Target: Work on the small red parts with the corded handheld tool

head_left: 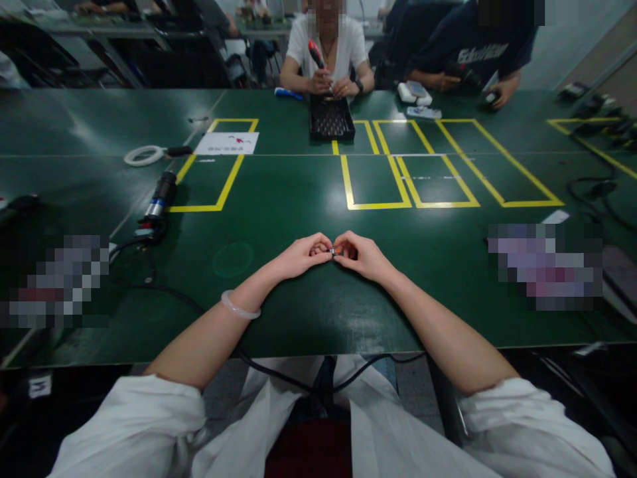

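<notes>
Just above the green table (298, 305), my left hand (311, 254) and my right hand (361, 254) meet in front of me. Between their fingertips is a small part (334, 251) with silver and orange on it, too small to name more exactly. Thumb and fingers of each hand are pinched on it from opposite sides. Most of the part is hidden by the fingers. A pale bangle (241, 305) circles my left forearm.
Yellow tape outlines (378, 206) mark the table. Left lie an electric screwdriver (158, 199), a coiled white cable (144, 156) and a paper sheet (227, 143). Across the table, a person in white (326, 53) works over a black tray (332, 136); another person (478, 53) sits right.
</notes>
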A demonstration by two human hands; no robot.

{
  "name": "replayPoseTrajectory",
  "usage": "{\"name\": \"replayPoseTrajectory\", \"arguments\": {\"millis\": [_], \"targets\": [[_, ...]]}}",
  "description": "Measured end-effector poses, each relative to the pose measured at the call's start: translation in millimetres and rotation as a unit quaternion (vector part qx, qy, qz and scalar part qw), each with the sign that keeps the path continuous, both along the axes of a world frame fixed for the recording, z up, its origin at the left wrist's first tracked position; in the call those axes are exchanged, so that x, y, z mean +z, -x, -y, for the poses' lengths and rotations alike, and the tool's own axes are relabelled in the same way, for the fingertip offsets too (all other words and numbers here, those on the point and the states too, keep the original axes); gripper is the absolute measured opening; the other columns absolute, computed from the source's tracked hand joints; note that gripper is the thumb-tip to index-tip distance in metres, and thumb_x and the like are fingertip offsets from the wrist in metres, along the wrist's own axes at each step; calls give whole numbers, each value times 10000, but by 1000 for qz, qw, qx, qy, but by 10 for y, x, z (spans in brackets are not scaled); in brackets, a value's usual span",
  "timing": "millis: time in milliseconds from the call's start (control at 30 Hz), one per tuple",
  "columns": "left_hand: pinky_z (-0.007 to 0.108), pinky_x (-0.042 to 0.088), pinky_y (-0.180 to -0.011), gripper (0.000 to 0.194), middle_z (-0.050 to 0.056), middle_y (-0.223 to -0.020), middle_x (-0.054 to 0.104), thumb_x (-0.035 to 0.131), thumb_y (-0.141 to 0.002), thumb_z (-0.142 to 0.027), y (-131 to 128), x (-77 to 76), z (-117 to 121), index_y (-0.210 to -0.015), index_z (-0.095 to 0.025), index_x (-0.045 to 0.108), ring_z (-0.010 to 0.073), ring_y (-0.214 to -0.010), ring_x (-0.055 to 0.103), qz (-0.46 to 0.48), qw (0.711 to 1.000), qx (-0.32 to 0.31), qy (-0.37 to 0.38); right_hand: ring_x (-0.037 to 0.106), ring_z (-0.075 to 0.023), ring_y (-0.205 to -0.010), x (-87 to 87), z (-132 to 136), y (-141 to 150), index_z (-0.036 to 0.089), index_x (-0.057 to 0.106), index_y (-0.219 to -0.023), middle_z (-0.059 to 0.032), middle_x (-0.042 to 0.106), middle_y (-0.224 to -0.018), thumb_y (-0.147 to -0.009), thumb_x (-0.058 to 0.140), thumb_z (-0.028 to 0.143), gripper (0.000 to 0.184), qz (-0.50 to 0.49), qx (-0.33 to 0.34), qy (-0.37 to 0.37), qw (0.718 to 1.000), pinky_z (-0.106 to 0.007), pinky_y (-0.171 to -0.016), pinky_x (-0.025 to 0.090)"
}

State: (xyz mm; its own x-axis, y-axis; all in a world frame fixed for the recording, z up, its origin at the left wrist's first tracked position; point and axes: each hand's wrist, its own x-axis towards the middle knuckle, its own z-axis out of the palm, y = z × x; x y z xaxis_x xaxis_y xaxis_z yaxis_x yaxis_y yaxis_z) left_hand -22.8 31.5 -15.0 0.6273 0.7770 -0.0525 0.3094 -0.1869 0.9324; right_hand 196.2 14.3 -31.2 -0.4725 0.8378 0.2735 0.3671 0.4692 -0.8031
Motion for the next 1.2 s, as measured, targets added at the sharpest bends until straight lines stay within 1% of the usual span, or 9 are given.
{"name": "replayPoseTrajectory", "arguments": {"millis": [267, 700, 833, 933, 1000, 1133, 1200], "targets": [[266, 423, -708, 340, 27, -856, 583, 640, -861, -427, 8, -22, -13, -1038, -142, 585, 139, -780, 538, -5, 1000, -1, -10, 526, -108, -639, 31, 11, 2, 192, 592, -1000, 2, 646, -822, -843, 647, 233, 171, 9, -9, -5, 1000, -240, -618, 416], [277, 440, -734, 347, 31, -858, 599, 637, -858, -446, -10, 39, 17, -1026, -147, 589, 150, -793, 557, -15, 1000, 4, -9, 528, -114, -645, 18, 2, 7, 193, 590, -983, -4, 646, -830, -843, 647, 241, 159, 9, -7, -4, 1000, -245, -620, 418], [286, 453, -773, 324, 47, -889, 638, 587, -903, -436, 3, 18, 3, -1038, -142, 587, 156, -820, 589, -5, 1000, -8, -3, 533, -114, -657, 14, 1, 1, 189, 603, -980, -20, 649, -879, -853, 652, 259, 153, 9, -17, -16, 1000, -247, -622, 420], [296, 459, -805, 324, 61, -923, 653, 542, -934, -446, 15, 4, -7, -1024, -139, 594, 162, -844, 604, -4, 1000, -14, -14, 546, -113, -671, 14, -1, 0, 189, 607, -1007, -23, 649, -908, -856, 648, 245, 167, 4, -7, -16, 1000, -244, -631, 430], [307, 462, -823, 339, 68, -937, 661, 520, -947, -458, 18, 5, -9, -1023, -137, 600, 167, -854, 609, -12, 1000, -13, -22, 550, -115, -684, 18, 1, 1, 192, 612, -1000, -21, 645, -909, -862, 635, 229, 145, 6, -3, -20, 1000, -244, -644, 434], [318, 461, -842, 373, 73, -924, 672, 497, -957, -485, 11, 15, -4, -1021, -135, 611, 173, -860, 615, -29, 999, -8, -32, 539, -118, -685, 26, 10, 2, 187, 617, -959, -12, 635, -855, -891, 598, 229, 82, 5, -5, -27, 1000, -241, -644, 420], [310, 463, -823, 378, 77, -921, 679, 531, -938, -491, 6, 7, -3, -1037, -134, 606, 175, -859, 618, -24, 999, -3, -25, 527, -117, -663, 24, 13, 1, 183, 615, -954, -3, 625, -801, -901, 592, 248, 86, 5, -11, -17, 1000, -240, -631, 410]]}}
